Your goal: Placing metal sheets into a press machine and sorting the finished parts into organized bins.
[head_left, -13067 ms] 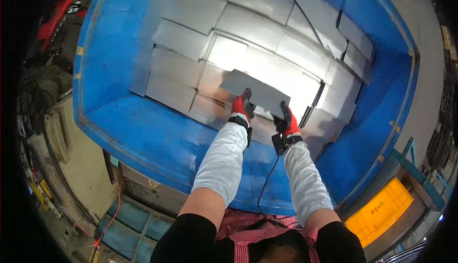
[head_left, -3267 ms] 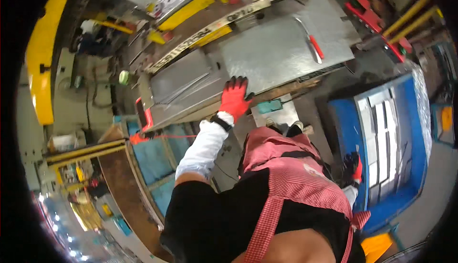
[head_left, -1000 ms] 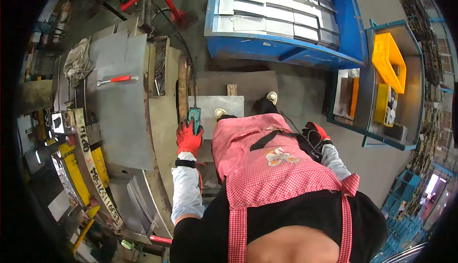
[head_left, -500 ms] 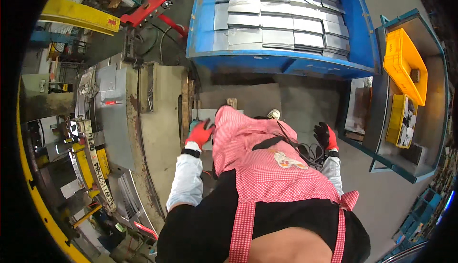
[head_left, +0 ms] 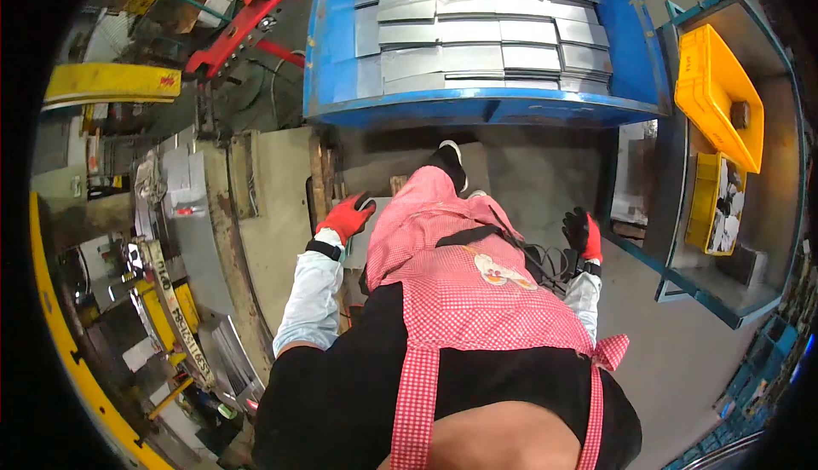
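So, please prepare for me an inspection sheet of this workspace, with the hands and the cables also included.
Surface: bench at left, brown-stained edge.
Things: apron beside left hand; grey plates in rows inside blue bin.
Clutter: rag and red-handled tool toward bench's left.
Hands: both gloved; nothing seen held.
Cables: black loops near right hand; contact unclear.
Surroundings: yellow crates at right, red machine part upper left.

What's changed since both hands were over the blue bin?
The left hand and right hand have let go of the grey metal plate; its release isn't shown. Both have moved back from over the blue bin to either side of the checked apron. Rows of metal plates still lie in the bin.
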{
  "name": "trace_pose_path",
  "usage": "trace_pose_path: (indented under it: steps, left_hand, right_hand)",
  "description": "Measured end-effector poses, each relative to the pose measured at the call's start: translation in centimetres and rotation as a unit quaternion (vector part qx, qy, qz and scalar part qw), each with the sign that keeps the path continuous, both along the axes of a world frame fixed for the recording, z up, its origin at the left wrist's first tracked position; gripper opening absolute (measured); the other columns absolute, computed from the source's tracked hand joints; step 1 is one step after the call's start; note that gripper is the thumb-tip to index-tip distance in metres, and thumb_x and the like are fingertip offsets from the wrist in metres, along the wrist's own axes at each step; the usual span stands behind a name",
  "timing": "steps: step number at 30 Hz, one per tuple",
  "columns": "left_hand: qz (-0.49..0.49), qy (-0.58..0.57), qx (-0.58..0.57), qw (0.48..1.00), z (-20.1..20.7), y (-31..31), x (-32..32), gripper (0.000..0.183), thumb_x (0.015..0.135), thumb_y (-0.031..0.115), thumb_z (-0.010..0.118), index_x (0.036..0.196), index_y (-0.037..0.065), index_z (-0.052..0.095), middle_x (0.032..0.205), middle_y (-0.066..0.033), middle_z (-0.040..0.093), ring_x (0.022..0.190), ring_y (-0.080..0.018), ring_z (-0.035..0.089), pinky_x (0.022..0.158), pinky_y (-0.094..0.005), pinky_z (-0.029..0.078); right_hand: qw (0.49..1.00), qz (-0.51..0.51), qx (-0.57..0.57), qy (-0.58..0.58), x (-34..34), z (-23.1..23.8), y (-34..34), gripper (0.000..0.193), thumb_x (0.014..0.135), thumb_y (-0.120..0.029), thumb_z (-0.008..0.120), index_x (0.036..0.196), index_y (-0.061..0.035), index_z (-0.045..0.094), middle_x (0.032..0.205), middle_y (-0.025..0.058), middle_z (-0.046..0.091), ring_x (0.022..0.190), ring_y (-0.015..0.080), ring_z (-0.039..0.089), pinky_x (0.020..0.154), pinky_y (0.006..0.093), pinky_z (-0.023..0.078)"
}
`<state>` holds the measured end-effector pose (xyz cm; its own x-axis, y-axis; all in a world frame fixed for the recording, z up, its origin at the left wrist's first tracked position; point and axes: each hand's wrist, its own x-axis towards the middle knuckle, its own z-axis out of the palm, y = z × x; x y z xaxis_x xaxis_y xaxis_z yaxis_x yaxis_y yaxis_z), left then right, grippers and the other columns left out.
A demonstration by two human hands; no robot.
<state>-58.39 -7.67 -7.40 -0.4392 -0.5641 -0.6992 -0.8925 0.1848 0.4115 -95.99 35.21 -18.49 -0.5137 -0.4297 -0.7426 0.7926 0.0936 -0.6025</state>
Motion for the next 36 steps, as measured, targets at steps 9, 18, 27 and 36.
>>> trace_pose_path:
  steps: [9,18,27,36]
  left_hand:
    - [-0.008,0.031,-0.003,0.999,-6.4,-4.4,-7.8,0.061,0.077,0.045,0.054,0.124,0.008,0.045,0.119,-0.0193,0.05,0.109,-0.0331,0.048,0.092,-0.0362,0.038]
    - [0.127,0.084,0.127,0.98,-7.3,-6.5,-9.6,0.053,0.079,0.038,0.058,0.122,0.009,0.047,0.093,-0.011,0.059,0.077,-0.0218,0.052,0.067,-0.032,0.043]
    - [0.308,0.078,0.111,0.942,-8.5,-8.2,-8.6,0.042,0.083,0.03,0.057,0.121,0.014,0.05,0.063,0.0014,0.052,0.043,-0.0073,0.038,0.041,-0.0245,0.033]
    - [0.458,0.082,0.15,0.872,-14.4,-2.7,-8.4,0.043,0.083,0.026,0.059,0.122,0.012,0.05,0.072,0.0055,0.052,0.048,-0.0033,0.035,0.041,-0.0206,0.028]
  right_hand:
    - [0.986,0.088,0.138,0.031,-5.5,2.1,-5.3,0.035,0.087,-0.024,0.049,0.116,-0.0046,0.046,0.106,0.016,0.057,0.089,0.0265,0.059,0.073,0.0348,0.049]
    - [0.795,0.307,0.175,0.493,-17.0,3.3,-17.4,0.031,0.085,-0.027,0.054,0.109,-0.0074,0.056,0.096,0.0039,0.058,0.084,0.0121,0.056,0.069,0.0246,0.046]
    - [0.881,0.358,0.219,0.216,-21.3,4.6,-29.2,0.036,0.084,-0.028,0.056,0.114,-0.0087,0.054,0.098,0.0017,0.06,0.09,0.0131,0.056,0.076,0.0264,0.045]
    - [0.717,0.54,0.268,0.35,-24.2,3.4,-33.9,0.055,0.078,-0.047,0.05,0.114,-0.0051,0.051,0.107,0.0204,0.056,0.101,0.0338,0.052,0.087,0.0357,0.04]
